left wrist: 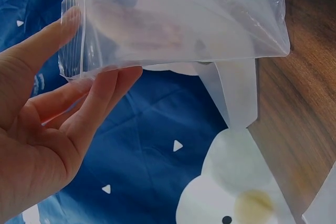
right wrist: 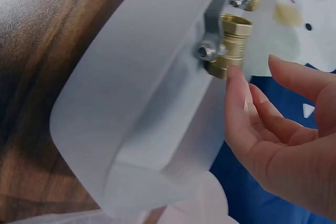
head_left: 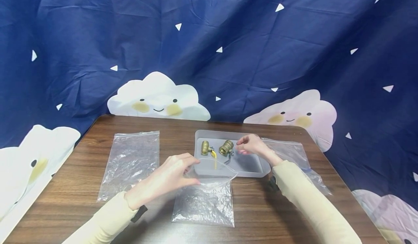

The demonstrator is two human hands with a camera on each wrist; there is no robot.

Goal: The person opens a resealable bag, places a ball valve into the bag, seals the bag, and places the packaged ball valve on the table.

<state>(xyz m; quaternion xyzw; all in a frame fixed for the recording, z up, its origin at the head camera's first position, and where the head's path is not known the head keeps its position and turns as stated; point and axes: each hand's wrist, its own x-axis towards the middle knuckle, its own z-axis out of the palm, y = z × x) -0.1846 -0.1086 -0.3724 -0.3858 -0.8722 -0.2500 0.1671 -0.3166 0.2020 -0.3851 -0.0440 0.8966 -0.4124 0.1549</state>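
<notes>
My left hand [head_left: 168, 177] holds a clear zip bag [head_left: 205, 206] by its mouth, the thumb on one side and fingers on the other. In the left wrist view the bag's ribbed zip edge lies between thumb and fingers. My right hand [head_left: 256, 146] hovers over a shallow grey tray [head_left: 251, 173], thumb and fingers apart. Its fingertips are close to a brass ball valve [right wrist: 234, 40] with a grey lever; contact cannot be told. A smaller brass valve [head_left: 205, 148] with a yellow lever lies left of it in the tray.
Another clear zip bag [head_left: 134, 160] lies flat on the wooden table [head_left: 258, 215] at left. One more clear bag [head_left: 294, 153] lies at right, partly under the right forearm. A blue cloud-printed curtain [head_left: 209, 48] hangs behind the table.
</notes>
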